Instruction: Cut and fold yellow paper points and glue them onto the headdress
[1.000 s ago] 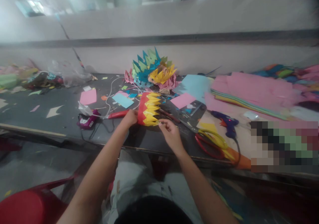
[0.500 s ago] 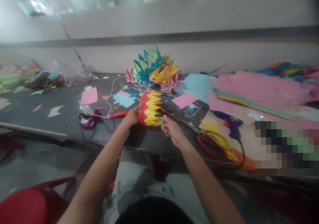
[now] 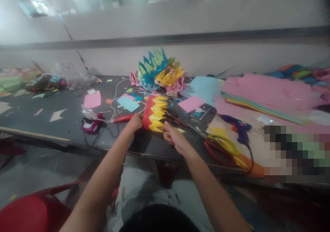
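A red paper band with rows of yellow folded points, a paper crown (image 3: pixel 156 113), is held just above the dark table in the middle. My left hand (image 3: pixel 136 122) is closed on its lower left, red edge. My right hand (image 3: pixel 173 135) is at the lower right, its fingers curled and its index fingertip and thumb at the lowest yellow point. The fingertips look pressed on that point. A small yellow-green paper piece (image 3: pixel 181 130) lies just right of my right hand.
Finished paper crowns (image 3: pixel 160 70) are heaped at the back. Scissors (image 3: pixel 221 146) and a blue glue gun (image 3: pixel 238 125) lie right, near pink sheets (image 3: pixel 278 91). A purple device (image 3: pixel 90 124) and a red-handled tool (image 3: pixel 123 118) lie left. A red stool (image 3: pixel 28 213) stands lower left.
My right hand has moved slightly left and down along the crown's yellow points. The crown is tilted a little differently. A yellow-green piece now shows right of my right hand.
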Demonstrator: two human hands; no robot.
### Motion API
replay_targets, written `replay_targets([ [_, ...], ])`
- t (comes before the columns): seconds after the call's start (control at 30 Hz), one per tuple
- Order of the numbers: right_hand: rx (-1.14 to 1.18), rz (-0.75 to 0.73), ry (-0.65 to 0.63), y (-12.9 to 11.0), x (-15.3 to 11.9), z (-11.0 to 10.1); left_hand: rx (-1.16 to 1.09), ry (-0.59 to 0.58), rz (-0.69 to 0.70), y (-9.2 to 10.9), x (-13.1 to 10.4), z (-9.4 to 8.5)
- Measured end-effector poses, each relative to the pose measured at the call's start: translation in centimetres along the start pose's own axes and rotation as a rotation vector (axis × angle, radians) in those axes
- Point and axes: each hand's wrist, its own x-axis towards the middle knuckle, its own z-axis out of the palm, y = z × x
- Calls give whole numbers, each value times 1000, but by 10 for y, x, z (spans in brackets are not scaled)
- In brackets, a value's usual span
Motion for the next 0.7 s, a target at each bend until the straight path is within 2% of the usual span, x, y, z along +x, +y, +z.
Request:
replay_targets([
  [0.1, -2, 1, -7, 3, 1, 0, -12, -4, -1, 0, 0, 1],
  [0.27, 27, -68, 78, 8, 3, 1, 12, 12, -41, -1, 0, 0],
  [0.7, -13, -124, 91, 6, -3, 4, 44, 23, -73, 1, -1, 0],
])
